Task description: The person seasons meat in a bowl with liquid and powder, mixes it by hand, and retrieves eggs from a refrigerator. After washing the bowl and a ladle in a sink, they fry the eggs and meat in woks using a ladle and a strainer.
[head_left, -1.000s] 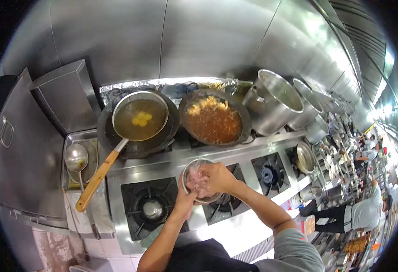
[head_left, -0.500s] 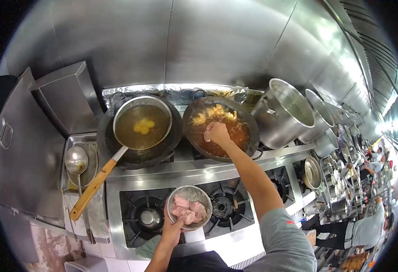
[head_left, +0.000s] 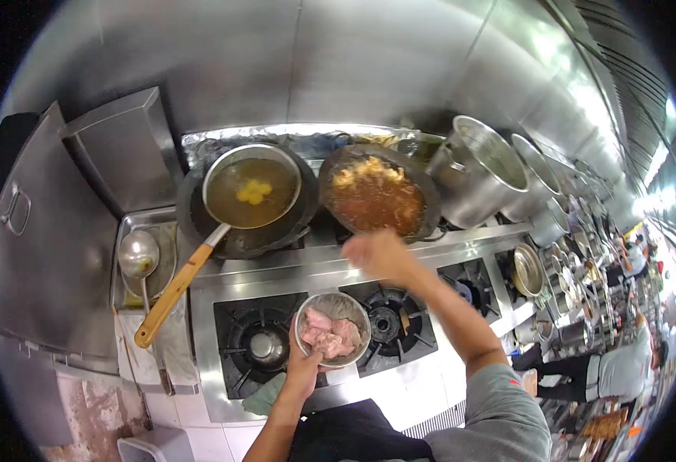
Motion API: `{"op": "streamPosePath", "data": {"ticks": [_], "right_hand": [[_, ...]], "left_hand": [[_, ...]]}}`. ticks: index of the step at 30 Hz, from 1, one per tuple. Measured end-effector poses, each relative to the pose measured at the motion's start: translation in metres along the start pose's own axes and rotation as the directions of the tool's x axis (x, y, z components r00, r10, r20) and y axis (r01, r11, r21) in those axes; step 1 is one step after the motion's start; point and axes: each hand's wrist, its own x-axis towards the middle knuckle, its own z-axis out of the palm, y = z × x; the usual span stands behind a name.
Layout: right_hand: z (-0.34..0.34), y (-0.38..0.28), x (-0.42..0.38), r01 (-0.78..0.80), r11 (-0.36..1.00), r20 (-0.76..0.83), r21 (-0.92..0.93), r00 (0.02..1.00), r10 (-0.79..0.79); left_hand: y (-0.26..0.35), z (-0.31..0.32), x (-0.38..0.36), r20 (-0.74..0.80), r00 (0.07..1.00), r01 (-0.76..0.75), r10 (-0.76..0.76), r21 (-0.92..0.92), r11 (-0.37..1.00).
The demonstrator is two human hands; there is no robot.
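My left hand (head_left: 304, 369) is wrapped round the side of a metal bowl (head_left: 335, 306) above the front burners. Pieces of raw pink meat (head_left: 328, 336) lie in the bowl. Smeared by motion, my right hand (head_left: 380, 252) hangs at the front edge of the right wok (head_left: 433, 206), and its fingers do not show clearly. Reddish-brown liquid (head_left: 372, 206) fills that wok, with pale yellowish pieces (head_left: 367, 172) along its far side. On the left wok (head_left: 234, 245) rests a round pan-like vessel with a wooden handle (head_left: 174, 296), holding liquid and yellow pieces (head_left: 254, 191).
A ladle (head_left: 139, 256) leans in a metal tray (head_left: 126, 223) on the left. Tall steel pots (head_left: 473, 189) line the right side. Front burners (head_left: 265, 346) lie below the woks. Other people (head_left: 619, 377) stand farther right.
My right hand has moved back from over the right wok toward me, to its front edge. My left hand still holds the bowl of meat. The view has shifted slightly.
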Motion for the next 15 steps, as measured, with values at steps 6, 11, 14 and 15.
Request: {"op": "streamPosePath", "data": {"ticks": [6, 11, 14, 15], "right_hand": [[0.082, -0.048, -0.094, -0.017, 0.941, 0.319, -0.337, 0.939, 0.131], [0.092, -0.038, -0.106, -0.099, 0.923, 0.3, -0.372, 0.928, 0.22], [0.076, -0.048, -0.106, -0.03, 0.948, 0.294, -0.316, 0.947, 0.128], [0.076, -0.05, -0.108, -0.003, 0.955, 0.293, -0.296, 0.952, 0.094]], "left_hand": [[0.012, 0.017, -0.008, 0.109, 0.994, -0.018, 0.022, -0.041, 0.999], [0.002, 0.01, -0.007, 0.145, 0.989, 0.034, -0.026, -0.051, 0.998], [0.002, 0.015, -0.007, 0.172, 0.985, 0.041, -0.032, -0.05, 0.998], [0.001, 0.015, -0.006, 0.184, 0.983, 0.004, 0.002, -0.033, 0.999]]}}
